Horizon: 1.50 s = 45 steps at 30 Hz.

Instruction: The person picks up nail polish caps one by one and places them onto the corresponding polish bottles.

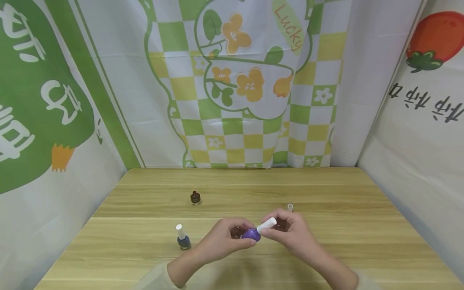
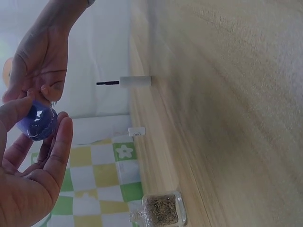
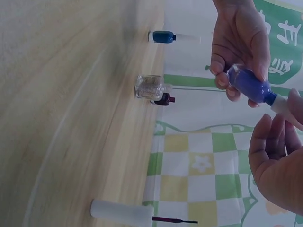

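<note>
Over the table's front half, my left hand point(image 1: 232, 237) holds a purple nail polish bottle point(image 1: 251, 234), tilted, between thumb and fingers. My right hand point(image 1: 291, 231) pinches its white cap point(image 1: 267, 225), which meets the bottle's neck in the head and right wrist views. A blue nail polish bottle point(image 1: 183, 241) with a white cap stands left of my left wrist. Farther back is an uncapped dark red nail polish bottle point(image 1: 195, 197). A clear bottle with glittery contents point(image 2: 163, 209) stands on the table, hidden by my hands in the head view.
Beyond my right hand a white cap point(image 1: 290, 207) stands on the wooden table point(image 1: 152, 181). The right wrist view has a white cap point(image 3: 120, 213) standing with its dark red brush upward. A smaller white piece point(image 2: 137, 131) shows in the left wrist view. Printed curtains point(image 1: 250, 141) enclose the table.
</note>
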Available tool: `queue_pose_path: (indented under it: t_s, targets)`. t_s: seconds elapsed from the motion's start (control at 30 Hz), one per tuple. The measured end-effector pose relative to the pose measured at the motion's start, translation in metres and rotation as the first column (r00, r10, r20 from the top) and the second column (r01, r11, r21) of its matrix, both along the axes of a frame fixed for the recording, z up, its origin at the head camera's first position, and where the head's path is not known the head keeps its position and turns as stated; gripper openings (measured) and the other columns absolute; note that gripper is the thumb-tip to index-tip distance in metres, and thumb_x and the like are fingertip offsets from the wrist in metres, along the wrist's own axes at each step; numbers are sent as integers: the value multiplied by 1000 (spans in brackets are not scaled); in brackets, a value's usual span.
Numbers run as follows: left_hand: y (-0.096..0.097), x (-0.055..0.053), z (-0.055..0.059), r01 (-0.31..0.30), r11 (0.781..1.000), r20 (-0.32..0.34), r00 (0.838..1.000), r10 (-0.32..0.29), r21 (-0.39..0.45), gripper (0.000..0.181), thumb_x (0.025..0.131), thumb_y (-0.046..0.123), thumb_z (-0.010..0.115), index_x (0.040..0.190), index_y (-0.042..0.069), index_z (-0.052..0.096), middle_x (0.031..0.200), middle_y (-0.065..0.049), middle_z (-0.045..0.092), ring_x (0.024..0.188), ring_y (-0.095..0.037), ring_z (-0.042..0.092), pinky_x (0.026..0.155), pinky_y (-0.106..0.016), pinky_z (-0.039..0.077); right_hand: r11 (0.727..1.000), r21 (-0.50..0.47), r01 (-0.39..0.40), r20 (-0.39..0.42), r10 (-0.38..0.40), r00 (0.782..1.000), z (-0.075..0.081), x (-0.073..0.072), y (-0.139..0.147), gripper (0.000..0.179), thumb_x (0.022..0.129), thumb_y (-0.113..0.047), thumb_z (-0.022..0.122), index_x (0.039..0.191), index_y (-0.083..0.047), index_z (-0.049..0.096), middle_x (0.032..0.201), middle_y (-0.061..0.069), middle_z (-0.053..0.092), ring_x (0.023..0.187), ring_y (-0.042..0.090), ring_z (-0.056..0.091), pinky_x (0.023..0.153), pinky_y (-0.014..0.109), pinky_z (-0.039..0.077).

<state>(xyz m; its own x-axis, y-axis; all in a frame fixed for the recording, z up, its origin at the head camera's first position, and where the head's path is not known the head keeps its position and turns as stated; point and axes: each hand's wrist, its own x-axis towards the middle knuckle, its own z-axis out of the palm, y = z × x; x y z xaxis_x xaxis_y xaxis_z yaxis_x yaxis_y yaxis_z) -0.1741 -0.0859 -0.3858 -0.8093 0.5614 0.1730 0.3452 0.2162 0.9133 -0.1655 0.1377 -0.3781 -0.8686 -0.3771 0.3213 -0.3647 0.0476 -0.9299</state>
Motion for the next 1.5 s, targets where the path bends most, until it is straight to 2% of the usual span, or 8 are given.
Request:
queue_pose_path:
  t_s: [0.27, 0.43, 0.57, 0.7, 0.9, 1.03, 1.3, 1.5]
  targets:
    - [5, 1, -2, -21, 999, 15, 1000, 20, 48, 18, 87, 14, 74, 104, 9, 71, 95, 0, 68, 82, -14, 65, 73, -27, 56, 993, -38, 116, 44, -114, 993, -6, 2, -11, 22, 81, -4, 77, 84, 4, 57, 84, 9, 63, 71, 14, 60, 64, 25, 54]
    - [6, 2, -3, -34, 998, 19, 999, 33, 56, 18, 86, 14, 74, 103, 9, 70, 95, 0, 68, 85, -14, 65, 74, -27, 56, 992, -31, 125, 59, -123, 991, -6, 2, -13, 24, 80, -5, 77, 84, 3, 55, 83, 9, 61, 71, 14, 59, 63, 24, 53]
    - [6, 2, -2, -19, 997, 41, 999, 17, 70, 19, 86, 13, 74, 104, 7, 70, 97, -1, 68, 86, -15, 66, 76, -27, 56, 997, -49, 65, 19, -64, 998, -7, 1, -9, 21, 82, -3, 75, 93, 4, 58, 87, 8, 61, 78, 15, 60, 69, 28, 56]
    - [4, 1, 2, 12, 996, 63, 998, -18, 88, 21, 87, 12, 73, 106, 4, 69, 97, -4, 68, 86, -16, 66, 77, -28, 56, 993, -109, -38, -44, 34, 998, -6, -1, 0, 21, 85, 2, 70, 104, 4, 60, 96, 6, 62, 85, 16, 61, 77, 32, 56]
    - [1, -1, 3, 58, 994, 74, 995, -65, 91, 21, 86, 10, 74, 105, 3, 69, 94, -4, 68, 81, -15, 65, 74, -27, 56, 964, -172, -203, -77, 192, 978, -4, -4, 7, 26, 89, 5, 63, 114, -2, 65, 108, 6, 62, 96, 15, 59, 82, 32, 55]
    - [1, -2, 1, 104, 987, 90, 989, -115, 120, 20, 85, 7, 74, 104, 1, 68, 95, -5, 68, 81, -14, 65, 73, -28, 56, 948, -192, -253, -103, 236, 966, -5, -5, 6, 26, 89, 8, 62, 112, -2, 68, 108, 7, 62, 96, 15, 59, 80, 30, 55]
    - [4, 0, -2, 109, 982, 111, 986, -126, 154, 21, 86, 7, 73, 104, -1, 67, 93, -5, 68, 80, -12, 63, 72, -27, 57, 947, -232, -223, -125, 199, 972, -8, -1, 2, 23, 90, 5, 63, 107, -10, 69, 102, 2, 62, 87, 14, 60, 76, 27, 54]
    - [9, 3, -7, 41, 978, 111, 992, -65, 203, 22, 85, 5, 73, 105, -2, 67, 96, -8, 67, 83, -15, 65, 76, -31, 57, 960, -272, -63, -48, 52, 997, -8, 5, -7, 16, 86, 4, 68, 95, -10, 66, 91, 1, 62, 81, 10, 58, 72, 24, 53]
